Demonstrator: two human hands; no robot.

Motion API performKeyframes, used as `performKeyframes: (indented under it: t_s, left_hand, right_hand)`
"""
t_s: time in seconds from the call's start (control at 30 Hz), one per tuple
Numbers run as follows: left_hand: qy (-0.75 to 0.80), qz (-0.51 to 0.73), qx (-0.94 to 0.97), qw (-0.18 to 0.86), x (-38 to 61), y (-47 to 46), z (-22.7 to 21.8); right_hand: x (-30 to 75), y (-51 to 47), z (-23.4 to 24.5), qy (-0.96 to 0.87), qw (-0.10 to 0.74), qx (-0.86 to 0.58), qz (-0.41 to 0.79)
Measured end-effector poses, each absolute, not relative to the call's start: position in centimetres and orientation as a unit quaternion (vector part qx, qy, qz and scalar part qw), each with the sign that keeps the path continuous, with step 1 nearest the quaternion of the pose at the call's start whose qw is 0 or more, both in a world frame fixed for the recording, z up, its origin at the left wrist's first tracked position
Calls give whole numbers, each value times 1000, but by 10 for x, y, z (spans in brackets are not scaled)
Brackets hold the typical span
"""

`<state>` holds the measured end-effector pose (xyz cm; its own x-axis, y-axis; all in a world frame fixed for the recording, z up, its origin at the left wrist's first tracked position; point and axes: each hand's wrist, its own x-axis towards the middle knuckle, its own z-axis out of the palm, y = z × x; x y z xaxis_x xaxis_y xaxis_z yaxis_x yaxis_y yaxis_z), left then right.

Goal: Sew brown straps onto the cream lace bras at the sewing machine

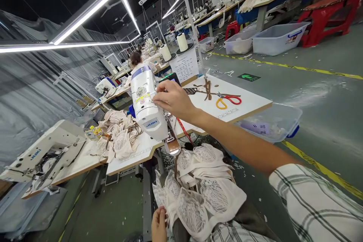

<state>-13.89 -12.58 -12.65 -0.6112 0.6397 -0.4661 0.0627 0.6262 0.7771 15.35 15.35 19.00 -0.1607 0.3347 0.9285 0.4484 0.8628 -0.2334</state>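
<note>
Factory floor: right hand (172, 100) on sewing machine (147, 104)

right hand (172, 100) raised, arm outstretched, fingers curled, left hand (159, 225) low, loosely curled

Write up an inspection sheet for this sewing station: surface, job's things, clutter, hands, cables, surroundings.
Surface: white worktable with wood edge, tilted in view.
Job's things: white sewing machine; pile of white mesh fabric pieces on the lap.
Clutter: scissors with red and yellow handles, brown straps, more fabric pieces left of the machine.
Hands: right hand touches the machine's side; left hand grips the lap pile's edge.
Cables: nothing seen.
Surroundings: clear plastic bins, red stools, yellow floor lines, thread cones, another person at a station ahead.
</note>
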Motion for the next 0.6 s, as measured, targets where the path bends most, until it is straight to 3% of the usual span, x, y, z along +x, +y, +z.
performKeyframes:
  t_s: [0.13,0.27,0.47,0.53,0.6]
  left_hand:
    - [807,393,228,377,-135,-125,-122]
    - [798,412,244,366,-123,-120,-101]
    - [745,330,474,332,-64,-84,7]
    - [689,287,606,276,-37,-61,47]
    - [590,273,745,151,-13,-34,75]
  right_hand:
    - [157,135,173,-711,656,-249,46]
    - [151,103,108,-671,649,-235,269]
    - [112,138,6,-575,577,-389,430]
    - [113,152,-13,-553,565,-419,447]
    - [128,151,-29,-574,540,-401,467]
